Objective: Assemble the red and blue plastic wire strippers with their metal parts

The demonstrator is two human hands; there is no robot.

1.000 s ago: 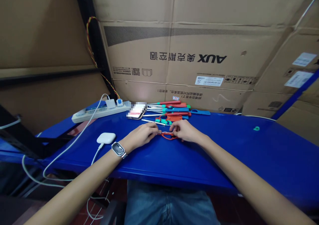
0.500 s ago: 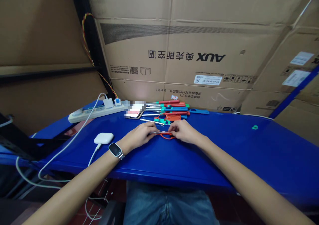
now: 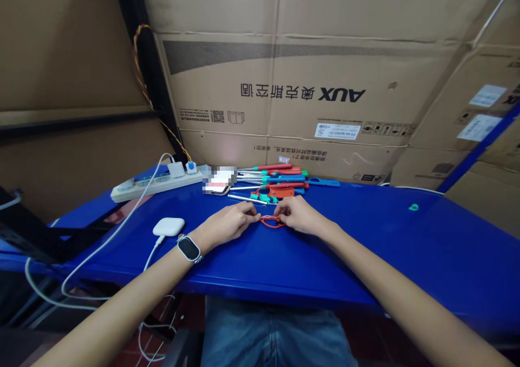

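On the blue table (image 3: 349,269), an orange lighter handle shell (image 3: 271,224) with an open loop lies between my two hands. A thin pale wire runs along its upper edge. Closed fingers of my left hand (image 3: 235,221) pinch its left end; what else sits under those fingertips is hidden. My right hand (image 3: 298,215) is closed around the right end and covers most of it. Just beyond my hands lie another orange shell piece (image 3: 282,192), small green parts (image 3: 265,198) and a loose metal tube (image 3: 247,199).
Several long lighters (image 3: 284,178) with red and blue handles are piled at the back, beside a phone (image 3: 219,181). A power strip (image 3: 160,182) and a white earphone case (image 3: 168,226) on a cable are at left. One green piece (image 3: 413,207) lies far right. Cardboard (image 3: 300,58) walls the back.
My left fingers have shifted slightly and now cover the thin strip that showed left of the orange shell. My right hand keeps its hold, nearly still.
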